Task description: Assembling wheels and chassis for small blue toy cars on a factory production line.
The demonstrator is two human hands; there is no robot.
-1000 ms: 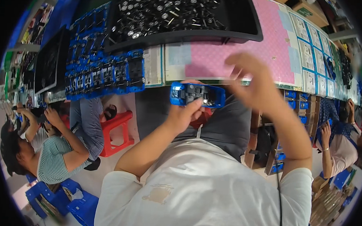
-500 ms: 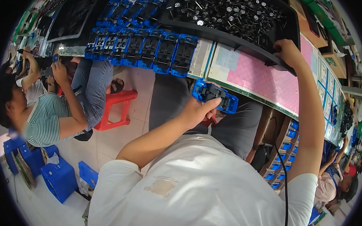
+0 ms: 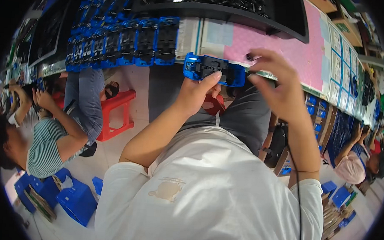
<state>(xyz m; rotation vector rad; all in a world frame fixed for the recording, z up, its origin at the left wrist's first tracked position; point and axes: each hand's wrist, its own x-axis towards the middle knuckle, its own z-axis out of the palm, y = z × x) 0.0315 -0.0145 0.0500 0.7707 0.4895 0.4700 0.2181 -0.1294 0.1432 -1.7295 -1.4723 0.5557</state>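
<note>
My left hand (image 3: pixel 197 92) is closed around a blue toy car body (image 3: pixel 214 70), its black underside facing up and my thumb pressed on its middle. Just off the car's right end is my right hand (image 3: pixel 275 83), thumb and index finger curved toward each other. A small black wheel (image 3: pixel 249 56) shows at the index fingertip; how it is gripped, and whether an axle joins it, is too blurred to see.
A black tray (image 3: pixel 231 12) of wheels on metal axles stands on the bench ahead. Rows of blue car bodies (image 3: pixel 146 41) lie to its left. A pink sheet (image 3: pixel 242 38) covers part of the bench. A co-worker (image 3: pixel 49 141) sits at left by a red stool (image 3: pixel 117 114).
My right hand has come back from the tray to beside the car, bringing a small wheel. My left hand has turned the car slightly and moved it left and up in the picture.
</note>
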